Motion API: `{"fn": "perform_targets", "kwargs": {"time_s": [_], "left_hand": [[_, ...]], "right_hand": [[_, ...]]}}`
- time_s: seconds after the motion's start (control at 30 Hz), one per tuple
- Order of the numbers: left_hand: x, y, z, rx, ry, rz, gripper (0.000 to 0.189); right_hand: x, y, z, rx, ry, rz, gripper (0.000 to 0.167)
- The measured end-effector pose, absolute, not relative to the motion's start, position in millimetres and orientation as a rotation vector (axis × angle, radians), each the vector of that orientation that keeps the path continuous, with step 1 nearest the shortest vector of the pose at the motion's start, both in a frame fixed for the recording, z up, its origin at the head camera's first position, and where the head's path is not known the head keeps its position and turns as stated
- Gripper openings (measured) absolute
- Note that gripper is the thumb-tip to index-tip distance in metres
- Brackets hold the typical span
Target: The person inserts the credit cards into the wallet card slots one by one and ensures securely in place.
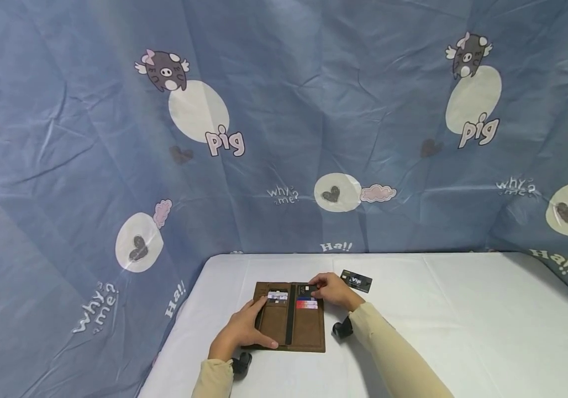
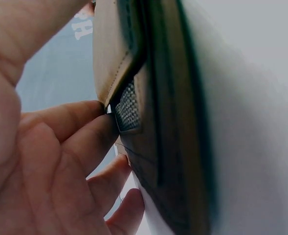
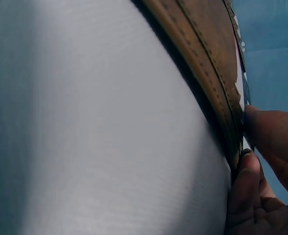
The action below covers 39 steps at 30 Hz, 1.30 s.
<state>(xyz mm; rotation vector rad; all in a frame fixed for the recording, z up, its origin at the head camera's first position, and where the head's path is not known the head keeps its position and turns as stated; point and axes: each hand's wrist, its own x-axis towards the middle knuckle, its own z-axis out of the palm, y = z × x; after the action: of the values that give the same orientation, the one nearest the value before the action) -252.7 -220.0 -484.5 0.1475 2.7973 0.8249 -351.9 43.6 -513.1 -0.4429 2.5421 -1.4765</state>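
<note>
A brown wallet [image 1: 306, 326] lies spread flat on the white table, cards in the slots of both halves. On its left half rests my left hand [image 1: 244, 327], thumb apart near the bottom edge and fingers extended towards the cards [image 1: 277, 297] there. In the left wrist view those fingertips touch the edge of the wallet [image 2: 124, 44]. My right hand [image 1: 331, 288] pinches a black card [image 1: 306, 289] between thumb and fingers at the top slot of the right half. The right wrist view shows the fingers [image 3: 276, 137] at the wallet's edge, the card mostly hidden.
A second black card [image 1: 356, 281], marked "Vip", lies on the table [image 1: 463, 320] just beyond the right hand. Blue printed cloth [image 1: 284, 127] hangs behind the table and along its sides. Dark wrist cameras [image 1: 342, 328] sit below both hands.
</note>
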Motion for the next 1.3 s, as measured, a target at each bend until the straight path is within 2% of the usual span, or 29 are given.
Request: {"fn": "perform_targets", "kwargs": {"time_s": [0.3, 0.63, 1.3], "left_hand": [[-248, -220, -489, 0.118, 2.77, 0.826, 0.119], [-251, -221, -485, 0.136, 2.808, 0.808, 0.119], [-254, -218, -484, 0.113, 2.804, 0.81, 0.119]], "right_hand": [[-348, 44, -525, -0.408, 2.471, -1.503, 0.019], [-353, 46, -517, -0.44, 2.404, -1.541, 0.025], [-355, 51, -515, -0.472, 2.391, -1.539, 0.016]]}}
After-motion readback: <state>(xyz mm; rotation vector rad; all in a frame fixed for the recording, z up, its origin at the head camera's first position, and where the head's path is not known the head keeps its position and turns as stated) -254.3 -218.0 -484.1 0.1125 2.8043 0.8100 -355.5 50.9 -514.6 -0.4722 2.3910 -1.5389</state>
